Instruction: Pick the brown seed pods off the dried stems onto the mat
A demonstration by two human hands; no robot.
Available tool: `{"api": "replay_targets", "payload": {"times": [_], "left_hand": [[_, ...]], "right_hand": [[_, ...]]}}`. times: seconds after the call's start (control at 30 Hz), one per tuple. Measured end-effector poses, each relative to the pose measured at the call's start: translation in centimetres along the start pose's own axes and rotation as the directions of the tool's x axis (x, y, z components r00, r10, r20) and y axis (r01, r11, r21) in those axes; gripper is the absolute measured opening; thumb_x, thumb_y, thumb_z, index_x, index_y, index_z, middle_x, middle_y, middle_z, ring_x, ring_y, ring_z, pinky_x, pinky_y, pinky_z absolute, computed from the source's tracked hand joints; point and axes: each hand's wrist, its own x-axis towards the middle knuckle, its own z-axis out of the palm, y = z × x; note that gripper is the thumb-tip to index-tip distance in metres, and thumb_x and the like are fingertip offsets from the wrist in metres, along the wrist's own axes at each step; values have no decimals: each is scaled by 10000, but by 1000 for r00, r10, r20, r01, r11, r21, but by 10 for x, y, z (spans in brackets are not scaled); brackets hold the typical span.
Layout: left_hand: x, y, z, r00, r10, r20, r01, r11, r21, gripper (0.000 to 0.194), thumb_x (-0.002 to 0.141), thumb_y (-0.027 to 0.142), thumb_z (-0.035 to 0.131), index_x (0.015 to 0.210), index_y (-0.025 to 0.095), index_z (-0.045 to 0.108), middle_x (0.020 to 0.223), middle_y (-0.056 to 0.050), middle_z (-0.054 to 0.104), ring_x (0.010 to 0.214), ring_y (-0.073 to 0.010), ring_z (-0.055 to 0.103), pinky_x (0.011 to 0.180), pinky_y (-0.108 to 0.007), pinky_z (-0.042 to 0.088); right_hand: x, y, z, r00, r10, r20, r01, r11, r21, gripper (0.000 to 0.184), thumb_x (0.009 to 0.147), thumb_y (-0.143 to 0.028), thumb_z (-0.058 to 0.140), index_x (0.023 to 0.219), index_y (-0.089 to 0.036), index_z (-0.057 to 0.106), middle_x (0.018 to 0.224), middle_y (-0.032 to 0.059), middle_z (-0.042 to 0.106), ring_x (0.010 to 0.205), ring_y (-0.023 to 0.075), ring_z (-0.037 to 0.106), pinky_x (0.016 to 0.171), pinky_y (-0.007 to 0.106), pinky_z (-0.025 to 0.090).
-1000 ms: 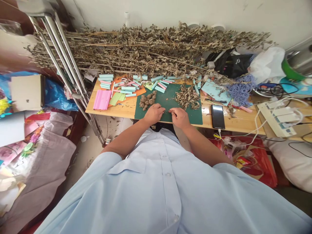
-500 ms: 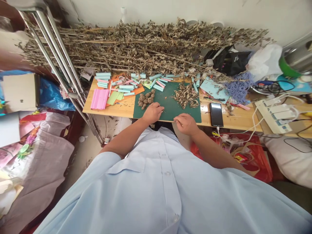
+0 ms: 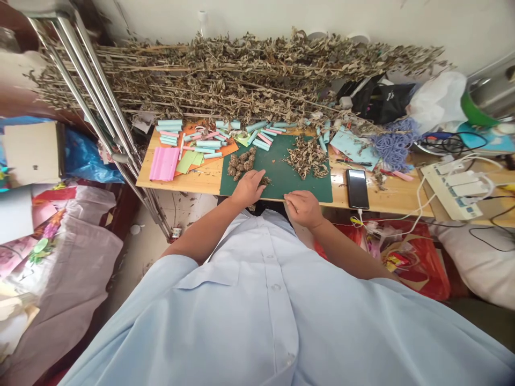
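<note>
My left hand rests at the near edge of a green cutting mat, thumb and fingers apart. In the gap of that hand lies a small pinch of dried leaf bits. Just beyond it sit several brown rolled balls of dried plant in a heap. My right hand is closed with curled fingers at the mat's front edge; whatever it may hold is hidden. Ahead of it, on the mat's right part, spreads a loose pile of dried leaves.
Long dried plant stalks lie along the wall. Rolled blue and pink papers border the mat. To the right are a phone on a cable, purple string and a power strip. Metal crutches lean at left.
My left hand has shifted slightly and its fingers have parted, showing leaf bits on the mat. My right hand, still closed, has moved a little left.
</note>
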Motion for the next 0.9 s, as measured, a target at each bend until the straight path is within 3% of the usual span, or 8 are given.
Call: {"api": "replay_targets", "payload": {"times": [0.13,0.23,0.43,0.67,0.77,0.9], "left_hand": [[-18,5,-8,1000,19,20,-19,1000,6,258,946,281,560,1117,163,713,1150,-147,658,1105,-276,589,1012,-478,482],[-29,12,-10,986,134,95,-135,991,10,259,974,308,526,1036,188,747,1137,-133,694,1125,-274,600,1004,-484,483],[-46,20,-7,933,315,174,-323,946,21,367,1005,333,497,1276,163,676,1415,-139,629,1380,-277,530,1146,-476,434],[-49,26,0,923,288,256,-322,941,101,585,971,417,572,1475,124,524,1597,-179,432,1528,-298,355,1242,-498,332],[-46,28,6,928,303,219,-325,943,72,572,979,409,558,1476,129,520,1594,-173,440,1527,-294,357,1241,-496,335],[-47,29,8,940,332,75,-331,943,-21,421,989,330,533,1373,176,607,1484,-153,575,1450,-286,472,1160,-526,422]], "right_hand": [[4,-16,5,995,-82,62,81,997,21,261,965,-250,543,1166,-252,710,1282,68,728,1254,253,640,1106,479,450],[14,-25,12,992,-95,77,94,995,16,315,992,-284,537,1275,-230,666,1376,90,673,1359,265,569,1175,512,390],[21,-18,17,999,-5,-40,5,1000,4,353,1029,-306,481,1325,-185,630,1386,121,662,1366,263,568,1181,506,401],[25,-11,22,997,1,-74,1,1000,31,342,1037,-284,417,1241,-213,682,1311,100,709,1314,260,612,1136,497,462],[43,-5,23,992,35,-125,-30,999,45,372,1037,-276,383,1278,-208,659,1305,109,708,1283,265,626,1113,497,486],[76,11,26,987,94,-130,-88,995,49,429,1014,-259,383,1394,-169,561,1275,139,713,1183,290,655,1034,497,535]]}}
